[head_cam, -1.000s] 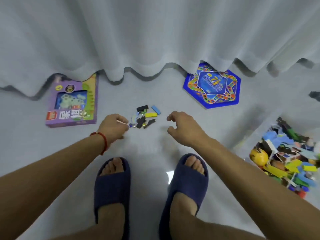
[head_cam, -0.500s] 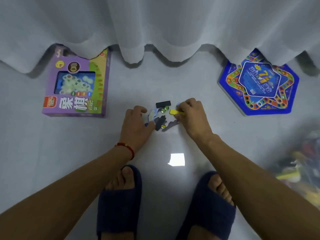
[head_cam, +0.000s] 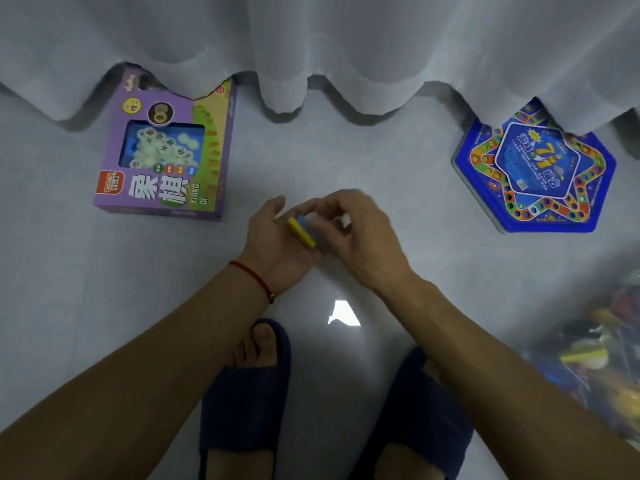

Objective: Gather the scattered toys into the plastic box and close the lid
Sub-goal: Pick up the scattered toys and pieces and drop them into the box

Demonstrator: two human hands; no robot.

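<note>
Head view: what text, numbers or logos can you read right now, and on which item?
"象棋": large characters on the purple box.
"XIANG QI": small letters beside them, partly legible.
Red brand logo on the same box: too small to read.
"7": large yellow numeral on the blue hexagonal game board; its other characters are too blurred.

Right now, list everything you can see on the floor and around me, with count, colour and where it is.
Chess set box: one, purple, floor far left, top edge under the curtain.
Hexagonal board game: one, blue, floor far right, partly under the curtain.
Curtain: one, white, across the top, hem reaching the floor.
Plastic box: one, clear, holding mixed coloured toys, right edge, blurred.
Yellow piece: one, yellow, between the hands.
Blue piece: one, blue, beside the yellow one.
Slippers: two, dark blue, on the feet, bottom centre.
Left hand: red string at the wrist, cupped under the pieces.
Right hand: fingers curled over the pieces, blurred.
</note>
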